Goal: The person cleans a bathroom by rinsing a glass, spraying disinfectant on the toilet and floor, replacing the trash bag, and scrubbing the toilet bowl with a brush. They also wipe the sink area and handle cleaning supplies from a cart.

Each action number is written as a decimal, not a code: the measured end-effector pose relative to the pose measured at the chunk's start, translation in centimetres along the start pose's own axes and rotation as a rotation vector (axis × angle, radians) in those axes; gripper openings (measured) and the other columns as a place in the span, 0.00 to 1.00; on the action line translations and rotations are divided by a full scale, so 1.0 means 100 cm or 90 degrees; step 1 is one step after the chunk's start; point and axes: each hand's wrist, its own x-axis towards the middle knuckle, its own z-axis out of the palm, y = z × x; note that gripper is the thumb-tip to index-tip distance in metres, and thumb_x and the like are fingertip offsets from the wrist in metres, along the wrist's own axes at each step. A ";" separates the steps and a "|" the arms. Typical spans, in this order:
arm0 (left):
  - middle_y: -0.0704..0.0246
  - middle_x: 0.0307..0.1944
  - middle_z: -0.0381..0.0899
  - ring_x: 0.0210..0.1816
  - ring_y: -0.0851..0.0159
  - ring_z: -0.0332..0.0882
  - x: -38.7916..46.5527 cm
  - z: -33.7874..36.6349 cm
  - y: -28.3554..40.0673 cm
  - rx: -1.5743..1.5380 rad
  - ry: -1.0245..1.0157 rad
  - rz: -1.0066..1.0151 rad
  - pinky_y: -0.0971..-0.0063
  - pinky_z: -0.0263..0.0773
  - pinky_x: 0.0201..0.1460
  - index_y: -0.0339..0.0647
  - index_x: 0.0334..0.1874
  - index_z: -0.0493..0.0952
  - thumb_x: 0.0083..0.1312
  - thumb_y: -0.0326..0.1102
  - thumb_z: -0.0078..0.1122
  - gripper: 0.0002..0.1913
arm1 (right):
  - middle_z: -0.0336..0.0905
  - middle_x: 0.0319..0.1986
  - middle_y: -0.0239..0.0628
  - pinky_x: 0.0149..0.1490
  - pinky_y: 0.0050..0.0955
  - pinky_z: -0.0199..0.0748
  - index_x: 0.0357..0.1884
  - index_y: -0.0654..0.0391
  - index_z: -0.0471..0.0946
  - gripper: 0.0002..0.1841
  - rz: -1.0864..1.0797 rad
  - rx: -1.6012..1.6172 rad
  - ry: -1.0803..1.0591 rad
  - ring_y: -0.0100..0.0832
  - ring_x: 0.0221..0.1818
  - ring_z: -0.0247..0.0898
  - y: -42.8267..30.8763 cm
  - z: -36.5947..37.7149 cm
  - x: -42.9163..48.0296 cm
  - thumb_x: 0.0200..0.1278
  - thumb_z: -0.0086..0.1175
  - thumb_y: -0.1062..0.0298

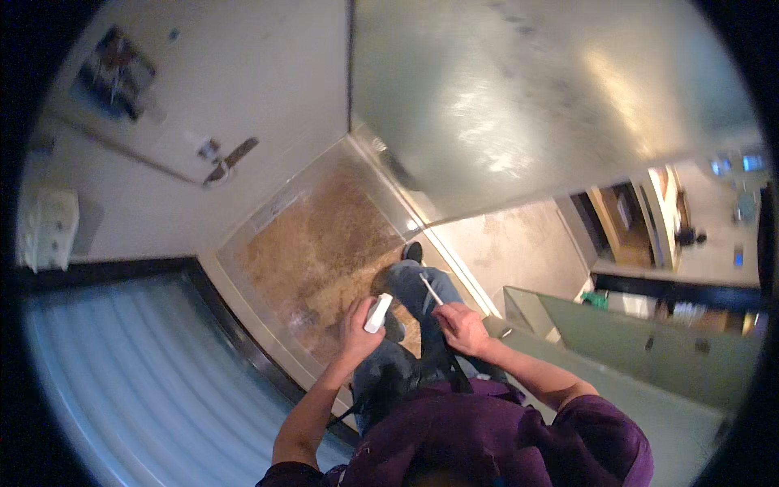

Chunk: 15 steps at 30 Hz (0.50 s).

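Observation:
My left hand is closed around a small white object with a smooth, boxy body; what it is I cannot make out. My right hand pinches a thin pale rod near its lower end, its tip pointing up and away from me. The two hands are apart, both above my legs in blue jeans. Below them lies a stained brown floor, with one dark shoe in view near its right edge.
A large shiny panel rises ahead. At left is a blue ribbed surface in a dark frame, with a white box above it. A bar with a dark handle runs along the pale wall. A greenish panel stands at right.

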 end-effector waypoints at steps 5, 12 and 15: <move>0.57 0.48 0.77 0.52 0.44 0.78 0.010 0.044 0.084 -0.068 -0.212 0.176 0.57 0.74 0.54 0.40 0.53 0.75 0.49 0.27 0.66 0.25 | 0.80 0.37 0.50 0.47 0.48 0.76 0.47 0.58 0.77 0.10 0.108 0.005 0.216 0.54 0.41 0.78 0.028 -0.024 -0.083 0.64 0.56 0.75; 0.59 0.47 0.78 0.49 0.52 0.81 0.062 0.127 0.152 -0.028 -0.401 0.189 0.61 0.76 0.53 0.41 0.58 0.70 0.50 0.31 0.72 0.31 | 0.78 0.45 0.44 0.49 0.38 0.77 0.60 0.58 0.74 0.28 0.156 0.265 0.414 0.37 0.42 0.78 0.028 -0.057 -0.089 0.57 0.67 0.64; 0.57 0.49 0.79 0.50 0.51 0.81 0.081 0.180 0.178 -0.017 -0.443 0.225 0.59 0.76 0.52 0.40 0.60 0.66 0.54 0.38 0.76 0.34 | 0.75 0.49 0.42 0.46 0.35 0.75 0.63 0.58 0.73 0.33 0.163 0.282 0.477 0.36 0.40 0.74 0.029 -0.085 -0.092 0.56 0.71 0.62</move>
